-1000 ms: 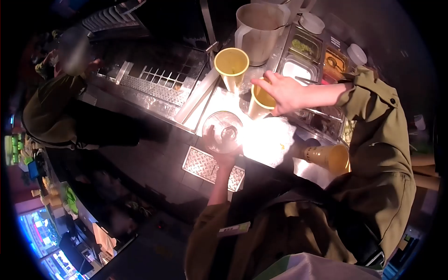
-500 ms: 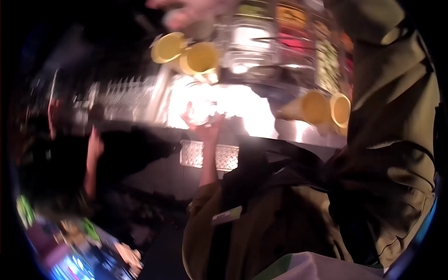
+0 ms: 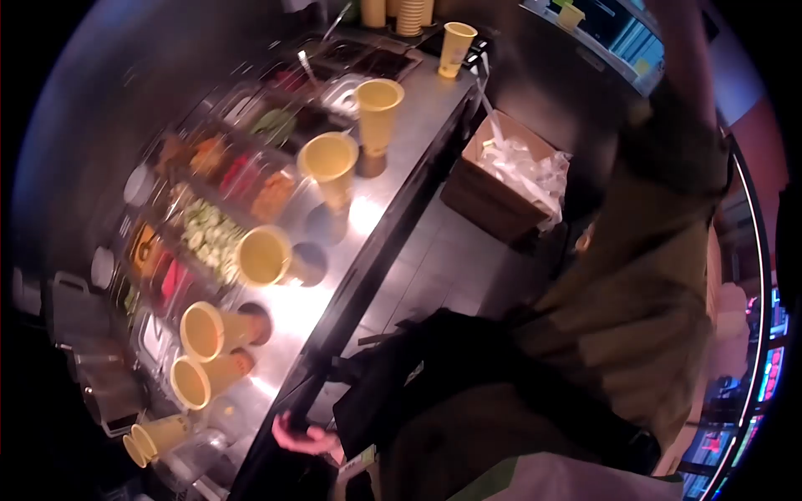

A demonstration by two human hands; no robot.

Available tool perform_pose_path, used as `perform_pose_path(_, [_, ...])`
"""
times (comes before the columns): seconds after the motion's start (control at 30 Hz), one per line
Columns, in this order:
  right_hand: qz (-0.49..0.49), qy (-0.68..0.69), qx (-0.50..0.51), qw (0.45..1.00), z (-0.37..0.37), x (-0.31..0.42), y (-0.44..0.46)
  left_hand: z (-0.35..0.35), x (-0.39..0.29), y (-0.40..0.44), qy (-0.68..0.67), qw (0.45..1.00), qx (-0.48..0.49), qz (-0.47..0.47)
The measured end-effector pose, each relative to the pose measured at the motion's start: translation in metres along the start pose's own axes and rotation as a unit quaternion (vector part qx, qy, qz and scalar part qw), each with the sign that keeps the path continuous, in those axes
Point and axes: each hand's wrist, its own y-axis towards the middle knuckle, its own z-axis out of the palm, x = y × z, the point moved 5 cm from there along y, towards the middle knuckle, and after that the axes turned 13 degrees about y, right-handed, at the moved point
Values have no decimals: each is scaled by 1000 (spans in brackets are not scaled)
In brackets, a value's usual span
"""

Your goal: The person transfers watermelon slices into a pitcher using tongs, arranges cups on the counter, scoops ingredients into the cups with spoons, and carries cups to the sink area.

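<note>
My left hand (image 3: pixel 307 438) is low in the view beside the counter's front edge, thumb and fingers apart, with nothing visible in it. My right forearm rises at the upper right, and the hand itself is out of frame. Yellow cups stand in a line along the metal counter (image 3: pixel 288 321): a pair (image 3: pixel 202 331) nearest my left hand, one (image 3: pixel 264 255) in the middle, and two more (image 3: pixel 328 159) farther up. A clear container (image 3: pixel 194 461), partly blurred, is at the lower left near two more yellow cups (image 3: pixel 159 436).
Trays of ingredients (image 3: pixel 210 234) line the back of the counter. Another cup (image 3: pixel 456 48) stands at its far end, near stacked cups (image 3: pixel 410 17). A cardboard box (image 3: pixel 493 200) holding clear plastic is beyond the counter's front edge. White lids (image 3: pixel 139 185) sit behind the trays.
The view has swung toward the right along the counter. My left hand has come away from the clear container. My right hand has gone up out of frame.
</note>
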Motion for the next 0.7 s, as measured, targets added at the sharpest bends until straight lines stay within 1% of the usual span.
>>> perform_pose_path(0.03, [37,-41,10,998,-26,-34,-47,42,-23,-16,-77,992,84,55])
perform_pose_path(0.07, [73,-82,24,994,-51,-67,-94,88,-35,-33,-119,966,215,-75])
perform_pose_path(0.1, [130,-101,60,984,-62,-97,-150,133,-68,-48,-173,922,345,-31])
perform_pose_path(0.13, [188,-113,101,970,-68,-121,-198,167,-120,-46,-181,868,462,-18])
perform_pose_path(0.17, [280,-71,148,946,-80,-143,-223,199,-142,-60,-231,814,533,20])
perform_pose_path(0.2, [375,-40,193,906,-93,-163,-251,220,-173,-63,-180,771,598,121])
perform_pose_path(0.23, [460,-22,235,856,-106,-181,-280,239,-191,-72,-160,748,629,137])
perform_pose_path(0.27, [534,-4,227,815,-105,-225,-319,258,-204,-81,-139,725,657,155])
perform_pose_path(0.33, [545,136,115,819,-94,-296,-363,290,-220,-97,-135,709,681,127])
perform_pose_path(0.4, [561,250,45,788,-61,-378,-408,320,-240,-104,-148,688,697,137])
perform_pose_path(0.47, [544,274,1,793,-25,-430,-417,355,-250,-112,-173,667,712,133])
perform_pose_path(0.5, [507,203,-4,838,-14,-458,-413,378,-244,-121,-180,656,723,117])
perform_pose_path(0.53, [467,134,-12,874,-2,-480,-408,396,-241,-123,-168,678,711,82])
perform_pose_path(0.57, [493,144,-40,857,10,-501,-407,416,-244,-123,-159,700,694,47])
perform_pose_path(0.6, [476,116,-68,869,21,-535,-411,440,-249,-124,-155,726,670,8])
perform_pose_path(0.63, [459,86,-97,879,33,-569,-418,450,-261,-120,-158,755,628,-100])
perform_pose_path(0.67, [447,83,-106,884,38,-587,-410,460,-261,-119,-162,774,587,-171])
perform_pose_path(0.7, [435,80,-114,890,43,-604,-401,464,-267,-113,-133,782,583,-174])
